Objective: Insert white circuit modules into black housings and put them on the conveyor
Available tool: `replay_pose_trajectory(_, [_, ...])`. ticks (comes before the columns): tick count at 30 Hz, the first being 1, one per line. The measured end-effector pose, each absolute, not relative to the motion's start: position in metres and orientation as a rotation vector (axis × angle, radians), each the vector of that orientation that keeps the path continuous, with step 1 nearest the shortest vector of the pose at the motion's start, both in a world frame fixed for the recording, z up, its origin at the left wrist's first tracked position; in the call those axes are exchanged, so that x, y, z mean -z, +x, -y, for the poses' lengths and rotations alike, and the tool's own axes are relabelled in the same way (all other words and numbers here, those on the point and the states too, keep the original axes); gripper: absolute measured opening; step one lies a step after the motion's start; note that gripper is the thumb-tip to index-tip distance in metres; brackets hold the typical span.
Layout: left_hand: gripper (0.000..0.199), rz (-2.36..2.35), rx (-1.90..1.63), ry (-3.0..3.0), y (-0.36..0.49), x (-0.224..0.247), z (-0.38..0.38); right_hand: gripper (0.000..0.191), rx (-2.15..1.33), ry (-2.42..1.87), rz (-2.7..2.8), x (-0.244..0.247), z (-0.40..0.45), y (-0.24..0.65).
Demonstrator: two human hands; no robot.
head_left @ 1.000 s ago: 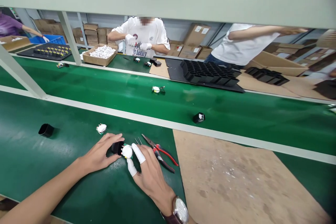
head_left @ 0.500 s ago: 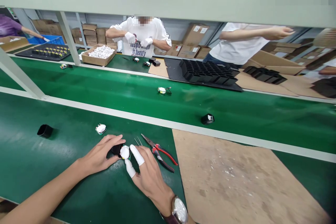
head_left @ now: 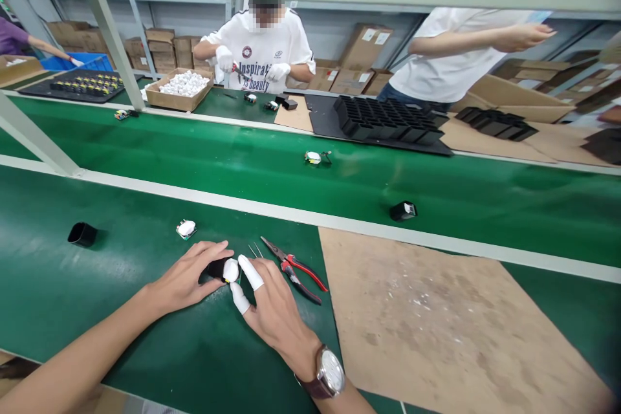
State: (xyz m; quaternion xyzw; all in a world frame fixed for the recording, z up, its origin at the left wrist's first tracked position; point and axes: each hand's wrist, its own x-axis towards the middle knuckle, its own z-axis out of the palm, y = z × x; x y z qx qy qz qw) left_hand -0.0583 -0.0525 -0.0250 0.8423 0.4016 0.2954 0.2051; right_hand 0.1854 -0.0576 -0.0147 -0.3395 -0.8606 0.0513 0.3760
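Observation:
My left hand point(head_left: 187, 281) wraps its thumb and fingers round a small black plastic housing point(head_left: 214, 270), which lies on its side. A circuit board with a white round top point(head_left: 231, 270) sits partly inside the housing's right-hand opening. My right hand point(head_left: 272, 307), with white finger cots on thumb and forefinger, pinches the board's outer end. Just right of that hand lie red-and-black long-nose pliers point(head_left: 294, 270) and thin metal tweezers point(head_left: 255, 250), their rear part hidden. Beyond my left hand rest another white-topped board point(head_left: 186, 228) and an empty black housing point(head_left: 82, 234).
A green conveyor belt point(head_left: 233, 158) carries a board point(head_left: 314, 158) and a filled housing point(head_left: 403, 210). Cardboard point(head_left: 436, 317) covers the bench at right. Across the belt, a gloved co-worker point(head_left: 272, 45) sits behind a box of white parts point(head_left: 180, 103) and black housings point(head_left: 388, 119).
The board sits slightly deeper in the housing. Pieces on the belt have shifted right. The view has tilted down a little, and the co-worker's hands have moved.

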Motion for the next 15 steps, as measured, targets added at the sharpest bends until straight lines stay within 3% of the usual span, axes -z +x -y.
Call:
replay_pose_trajectory(11, [0.078,-1.12,-0.789,2.357,-0.053,0.026,0.055,0.048,-0.202,-0.858,2.255,0.02,0.057,0.19])
replay_pose_trajectory(15, [0.077,-1.118,-0.809,2.313,-0.052,0.032,0.057,0.024,-0.253,-0.759,2.207,0.034,0.054,0.193])
